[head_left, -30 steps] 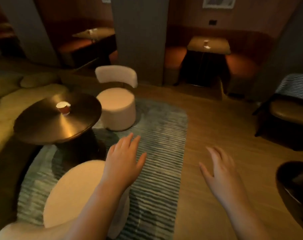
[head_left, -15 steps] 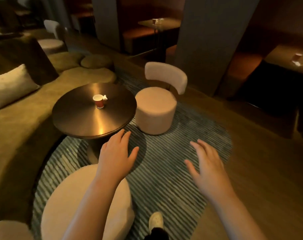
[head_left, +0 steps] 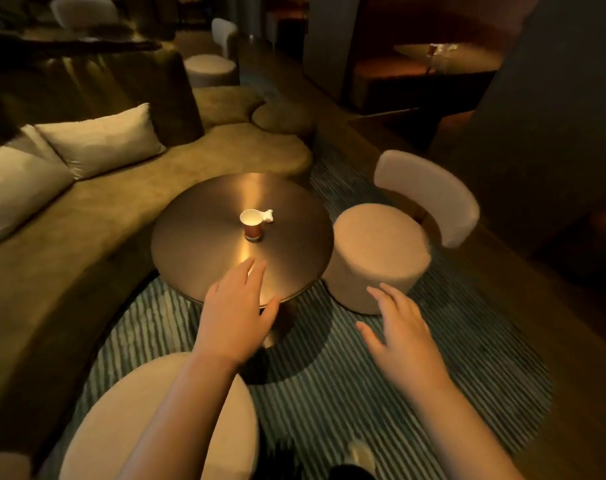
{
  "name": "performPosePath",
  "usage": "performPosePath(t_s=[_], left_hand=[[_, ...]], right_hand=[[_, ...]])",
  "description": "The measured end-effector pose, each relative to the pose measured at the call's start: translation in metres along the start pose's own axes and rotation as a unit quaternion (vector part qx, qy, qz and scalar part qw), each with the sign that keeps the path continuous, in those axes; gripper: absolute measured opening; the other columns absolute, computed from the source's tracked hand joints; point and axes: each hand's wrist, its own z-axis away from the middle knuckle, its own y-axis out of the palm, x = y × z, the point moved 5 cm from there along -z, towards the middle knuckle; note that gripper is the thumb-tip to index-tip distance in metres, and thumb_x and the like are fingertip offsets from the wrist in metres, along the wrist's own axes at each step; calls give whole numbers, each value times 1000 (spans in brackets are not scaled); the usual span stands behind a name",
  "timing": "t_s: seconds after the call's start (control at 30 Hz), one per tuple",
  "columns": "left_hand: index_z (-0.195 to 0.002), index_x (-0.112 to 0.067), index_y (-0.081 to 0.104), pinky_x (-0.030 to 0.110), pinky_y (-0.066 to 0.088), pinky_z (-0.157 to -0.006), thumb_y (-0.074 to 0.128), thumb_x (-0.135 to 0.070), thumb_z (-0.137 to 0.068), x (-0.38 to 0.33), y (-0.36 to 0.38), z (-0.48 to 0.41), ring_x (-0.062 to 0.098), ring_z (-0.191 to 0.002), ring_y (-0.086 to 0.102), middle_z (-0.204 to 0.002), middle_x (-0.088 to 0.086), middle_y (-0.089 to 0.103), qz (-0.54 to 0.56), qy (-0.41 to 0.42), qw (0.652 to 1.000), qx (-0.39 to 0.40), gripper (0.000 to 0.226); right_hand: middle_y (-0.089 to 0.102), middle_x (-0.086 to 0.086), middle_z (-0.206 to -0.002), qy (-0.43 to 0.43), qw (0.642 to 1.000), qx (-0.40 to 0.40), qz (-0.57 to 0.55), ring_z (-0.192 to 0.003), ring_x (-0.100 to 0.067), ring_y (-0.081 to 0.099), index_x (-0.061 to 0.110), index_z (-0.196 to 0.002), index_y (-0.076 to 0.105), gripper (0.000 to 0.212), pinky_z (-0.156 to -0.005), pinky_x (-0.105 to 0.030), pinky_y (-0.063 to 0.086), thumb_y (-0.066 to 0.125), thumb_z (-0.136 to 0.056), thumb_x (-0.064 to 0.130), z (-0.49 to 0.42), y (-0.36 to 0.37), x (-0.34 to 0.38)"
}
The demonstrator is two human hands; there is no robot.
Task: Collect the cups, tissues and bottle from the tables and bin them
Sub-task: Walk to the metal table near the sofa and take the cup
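1. The left hand (head_left: 234, 313) is wide open, palm down, fingers straight and a little spread. It holds nothing and reaches over the near edge of the round bench (head_left: 197, 251). Whether it touches the top cannot be told.
2. The right hand (head_left: 401, 334) is also wide open and holds nothing. Its fingers are spread above the striped rug (head_left: 363, 393), near the foot of the pale chair (head_left: 377, 251).
3. A red paper cup (head_left: 252, 225) with a white inside stands upright near the middle of the round bench, well beyond the left fingertips.
4. A crumpled white tissue (head_left: 268, 215) lies just behind the cup, to its right. Whether the two touch cannot be told.
5. The pale chair, with a curved backrest, stands just beside the round bench on the right.
6. A round pale stool (head_left: 138, 427) sits under the left forearm.
7. A long olive sofa (head_left: 69, 237) curves along the left, with light cushions (head_left: 100, 140) on it.
8. At the upper right a far bench (head_left: 467, 57) in a booth carries a small reddish second cup (head_left: 432, 49) and something white beside it, too blurred to name.
9. A light shoe (head_left: 362, 455) shows at the bottom edge, on the rug.
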Motion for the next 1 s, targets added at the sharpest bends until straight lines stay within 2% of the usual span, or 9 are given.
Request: performPosePath(t_s=[0.1, 0.27, 0.43, 0.57, 0.63, 0.7, 0.87, 1.0], left_hand=[[-143, -25, 25, 37, 29, -108, 47, -50, -88, 15, 18, -34, 18, -133, 32, -149, 0, 31, -4, -36, 999, 20, 65], [-142, -20, 30, 33, 30, -105, 55, -44, -86, 37, 57, -99, 18, -130, 38, -145, 1, 38, -20, -82, 996, 2, 66], [-132, -10, 46, 36, 46, -89, 67, -28, -80, 66, 102, -184, 24, -109, 56, -126, 8, 56, -3, -114, 993, -18, 59], [-130, -11, 47, 36, 47, -88, 67, -25, -81, 92, 143, -249, 25, -107, 57, -125, 9, 57, 15, -154, 988, 8, 55], [-131, -12, 47, 37, 45, -93, 62, -26, -84, 104, 166, -276, 24, -112, 53, -129, 8, 53, 18, -156, 987, 35, 50], [-132, -13, 45, 36, 41, -99, 56, -28, -88, 115, 186, -297, 22, -118, 48, -134, 7, 50, 19, -169, 984, 58, 48], [-133, -13, 45, 38, 38, -102, 54, -24, -90, 136, 234, -329, 23, -123, 43, -135, 7, 48, 35, -199, 976, 87, 46], [-131, -16, 46, 35, 36, -100, 48, -24, -92, 149, 267, -332, 20, -123, 41, -133, 3, 48, 32, -215, 968, 122, 40]], right_hand=[[29, 6, -148, -44, 998, 32, -11, -137, -12, 22, 26, -142, 32, 57, -110, -32, 25, 50, -92, 44, -65, 25, 3], [29, 1, -148, -94, 990, 104, -11, -137, -15, 24, 22, -142, 33, 57, -110, -33, 26, 53, -91, 39, -186, 77, -8], [29, -1, -148, -145, 970, 193, -21, -136, -18, 25, 18, -144, 29, 63, -109, -31, 25, 55, -91, 40, -322, 127, -7], [33, -1, -146, -192, 956, 223, -10, -134, -18, 29, 19, -142, 31, 62, -106, -31, 28, 58, -90, 37, -427, 157, 3], [35, -1, -144, -200, 950, 239, -13, -132, -18, 31, 19, -141, 32, 60, -104, -31, 30, 59, -89, 34, -469, 175, 8], [38, -1, -142, -207, 945, 253, -16, -130, -18, 34, 20, -139, 35, 57, -101, -31, 33, 60, -89, 32, -500, 199, 11], [43, -1, -140, -240, 929, 282, 3, -129, -19, 38, 20, -138, 39, 57, -101, -33, 36, 63, -87, 26, -543, 271, 13], [32, -5, -149, -272, 911, 307, 40, -137, -25, 28, 20, -142, 33, 62, -107, -38, 31, 61, -88, 23, -558, 318, 8]])
